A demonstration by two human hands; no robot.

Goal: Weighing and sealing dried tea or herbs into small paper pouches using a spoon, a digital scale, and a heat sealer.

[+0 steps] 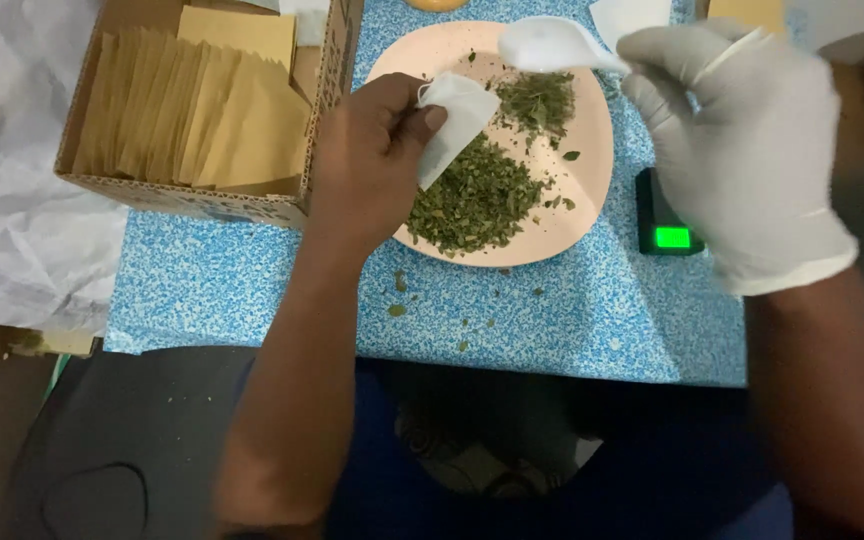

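Head camera looks down on a blue speckled table point(252, 290) where two hands work over a pale pink plate point(592, 180). At the plate's left edge, the bare left hand point(367, 160) has its fingers closed on a small white filter bag point(457, 120), pinching the bag's upper left corner so that it hangs tilted over the heap of dried green leaves point(477, 200) on the plate. To the right and slightly farther off, the right hand point(732, 140), in a white glove, is closed around the handle of a white plastic spoon point(547, 45); the spoon's bowl points left and sits above the far part of the plate, just beyond the bag, and whether it carries any leaf cannot be told. A smaller patch of leaves lies on the plate's far side, and a few crumbs are scattered on the table near the plate's near rim. Just right of the plate, partly behind the gloved hand, sits a small dark scale point(667, 220) with a lit green display. Far left on the table stands an open cardboard box point(192, 205) packed with upright tan paper envelopes point(192, 110).
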